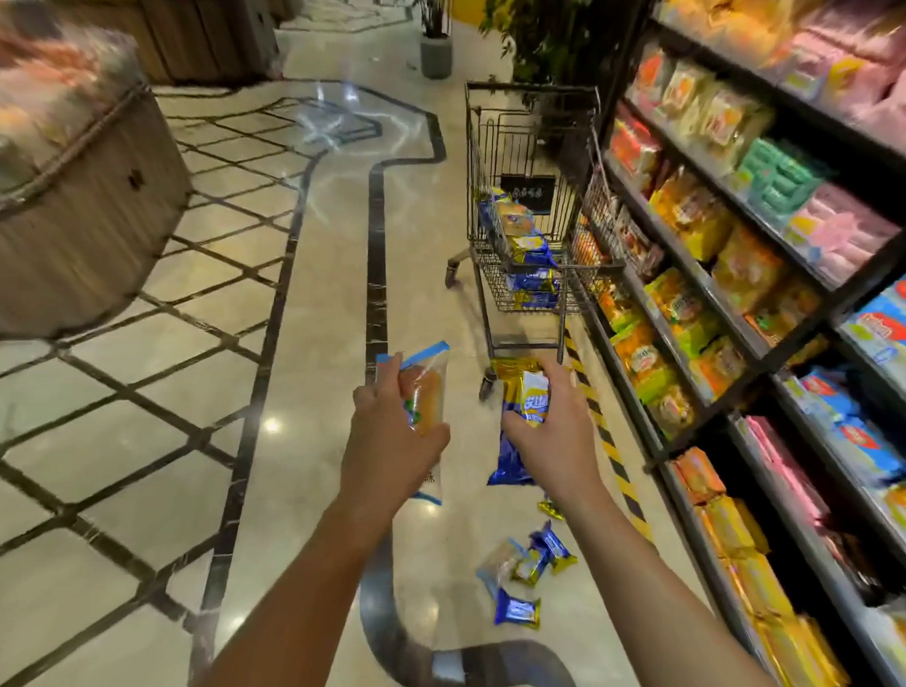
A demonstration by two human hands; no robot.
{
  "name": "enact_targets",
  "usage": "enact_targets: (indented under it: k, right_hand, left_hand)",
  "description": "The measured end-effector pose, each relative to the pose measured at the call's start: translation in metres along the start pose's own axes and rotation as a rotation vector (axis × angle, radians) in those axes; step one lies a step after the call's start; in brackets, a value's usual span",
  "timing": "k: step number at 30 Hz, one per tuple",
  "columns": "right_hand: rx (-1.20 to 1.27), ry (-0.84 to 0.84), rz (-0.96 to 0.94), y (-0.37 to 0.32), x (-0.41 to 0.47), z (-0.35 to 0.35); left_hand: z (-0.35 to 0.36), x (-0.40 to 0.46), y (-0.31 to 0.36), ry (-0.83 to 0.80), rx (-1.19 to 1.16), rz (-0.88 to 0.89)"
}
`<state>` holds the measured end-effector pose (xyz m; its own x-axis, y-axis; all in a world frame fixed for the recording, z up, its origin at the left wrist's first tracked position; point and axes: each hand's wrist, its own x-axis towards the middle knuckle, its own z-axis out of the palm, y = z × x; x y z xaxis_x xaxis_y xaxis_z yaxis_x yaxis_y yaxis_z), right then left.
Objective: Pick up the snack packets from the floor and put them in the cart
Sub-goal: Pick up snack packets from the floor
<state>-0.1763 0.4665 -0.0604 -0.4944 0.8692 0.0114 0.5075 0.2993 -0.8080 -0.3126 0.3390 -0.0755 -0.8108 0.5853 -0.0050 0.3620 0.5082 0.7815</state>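
Observation:
My left hand (pixel 392 438) grips a clear packet with blue ends and a golden bun inside (pixel 426 390), held upright in front of me. My right hand (pixel 551 427) holds a long blue and gold snack packet (pixel 517 392) that hangs down below the hand. Both hands are raised above the floor, short of the wire shopping cart (pixel 533 212), which stands ahead by the shelves and holds several blue and gold packets (pixel 527 253). Several small blue and gold packets (pixel 530 566) lie on the floor between my forearms, and another small one (pixel 549 509) lies near my right wrist.
Stocked snack shelves (pixel 745 230) run along the right side. A yellow-black hazard strip (pixel 608 440) marks the floor at their base. A round wooden display bin (pixel 71 202) stands at the left. A potted plant (pixel 435 51) stands far down the aisle beyond the cart.

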Motion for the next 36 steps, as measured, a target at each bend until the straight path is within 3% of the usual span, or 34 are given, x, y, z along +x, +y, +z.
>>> enact_targets:
  k: [8,19,36]
  right_hand:
    - [-0.059,-0.101,-0.028,-0.033,0.025,0.070]
    - [0.073,-0.239,-0.120,-0.079,0.096,0.169]
    - [0.188,-0.436,-0.131,-0.131,0.336,0.251]
  left_hand:
    - [-0.052,0.019,-0.058,0.033,-0.048,-0.098]
    - [-0.079,0.076,-0.106,0.135,-0.006,-0.262]
    - [-0.087,0.318,-0.076,0.216,0.050,-0.373]
